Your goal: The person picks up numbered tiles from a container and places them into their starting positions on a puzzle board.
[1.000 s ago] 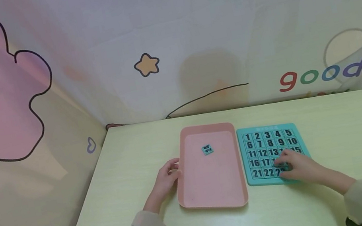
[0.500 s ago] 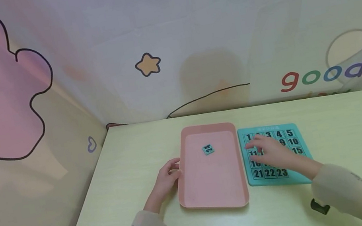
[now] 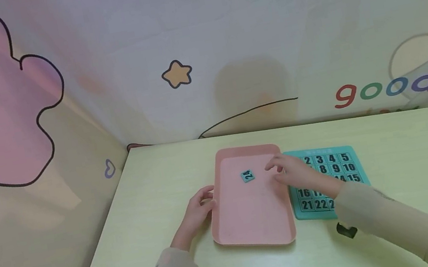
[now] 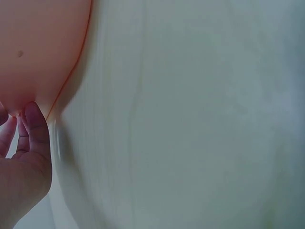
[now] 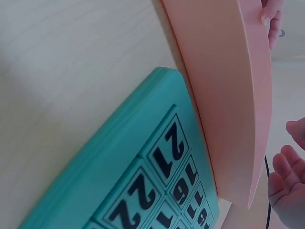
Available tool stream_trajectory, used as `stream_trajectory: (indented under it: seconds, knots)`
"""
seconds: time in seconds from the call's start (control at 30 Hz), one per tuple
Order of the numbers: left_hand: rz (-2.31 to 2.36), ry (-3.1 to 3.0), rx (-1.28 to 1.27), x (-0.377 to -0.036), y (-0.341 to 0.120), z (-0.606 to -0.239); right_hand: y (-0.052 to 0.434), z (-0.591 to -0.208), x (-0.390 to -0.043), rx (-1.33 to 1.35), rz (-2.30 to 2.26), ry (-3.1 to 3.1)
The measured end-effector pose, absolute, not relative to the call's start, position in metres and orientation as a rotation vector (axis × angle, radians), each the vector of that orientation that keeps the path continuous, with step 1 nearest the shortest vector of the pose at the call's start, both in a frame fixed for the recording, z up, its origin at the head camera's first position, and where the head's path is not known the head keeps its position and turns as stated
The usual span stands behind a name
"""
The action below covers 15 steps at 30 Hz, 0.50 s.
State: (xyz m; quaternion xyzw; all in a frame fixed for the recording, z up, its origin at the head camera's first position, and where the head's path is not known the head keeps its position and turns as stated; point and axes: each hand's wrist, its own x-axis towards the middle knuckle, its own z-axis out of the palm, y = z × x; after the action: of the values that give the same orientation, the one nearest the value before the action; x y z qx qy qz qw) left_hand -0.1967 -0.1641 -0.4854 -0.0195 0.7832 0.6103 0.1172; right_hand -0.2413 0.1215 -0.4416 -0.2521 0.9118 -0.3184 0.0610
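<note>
A pink tray (image 3: 251, 220) rests on the table with a small teal number tile (image 3: 247, 175) inside, marked 24 and lying turned sideways. My left hand (image 3: 193, 213) holds the tray's left edge; in the left wrist view the thumb (image 4: 37, 121) lies against the outer wall. Over the tray's right rim hovers my right hand (image 3: 296, 172), fingers loosely bent, holding nothing, to the right of the tile. Beside the tray lies a teal number board (image 3: 348, 152) with rows of numbered tiles. The right hand and forearm hide part of it.
The pale table (image 3: 161, 176) runs back to a wall cloth (image 3: 132, 62) printed with cartoon shapes. In the right wrist view, the tray's raised side wall (image 5: 214, 71) stands close along the board's edge (image 5: 114, 129). Dark wrist devices (image 3: 346, 230) sit below both sleeves.
My right hand has left the lower part of the board and moved left and away from me, to over the tray's right side. The left hand stays at the tray's edge.
</note>
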Motion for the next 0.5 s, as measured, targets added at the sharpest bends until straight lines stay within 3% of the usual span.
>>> stream_trajectory:
  seconds: [0.5]
  knots:
    - [1.809, 2.329, -0.098, -0.203, -0.166, -0.503, 0.083, -0.454, -0.270, -0.866, -0.887, 2.589]
